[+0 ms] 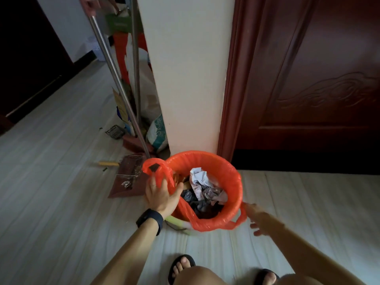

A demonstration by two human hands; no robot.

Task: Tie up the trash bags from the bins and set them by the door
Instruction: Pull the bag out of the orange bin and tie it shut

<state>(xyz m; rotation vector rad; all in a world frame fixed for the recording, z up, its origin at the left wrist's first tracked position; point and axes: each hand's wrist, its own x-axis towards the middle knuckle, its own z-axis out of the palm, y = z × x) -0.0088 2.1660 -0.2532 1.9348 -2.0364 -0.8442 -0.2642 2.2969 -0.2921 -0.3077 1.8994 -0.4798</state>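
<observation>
An orange trash bag (230, 175) lines a small bin (177, 221) on the floor at the foot of a white pillar. Crumpled paper (197, 177) and dark scraps lie inside. My left hand (162, 195), with a black band on its wrist, grips the bag's left handle loop, which is pulled up off the rim. My right hand (257, 220) is blurred, its fingers stretched out beside the bag's right handle loop (241, 218), which hangs over the rim. Whether it touches the loop is unclear.
A dark red wooden door (308, 79) stands right of the white pillar (189, 79). A dustpan (127, 179), metal poles (115, 79) and sacks crowd the pillar's left side. Another person's hand (88, 5) holds one pole. My sandalled feet (182, 266) are just below the bin.
</observation>
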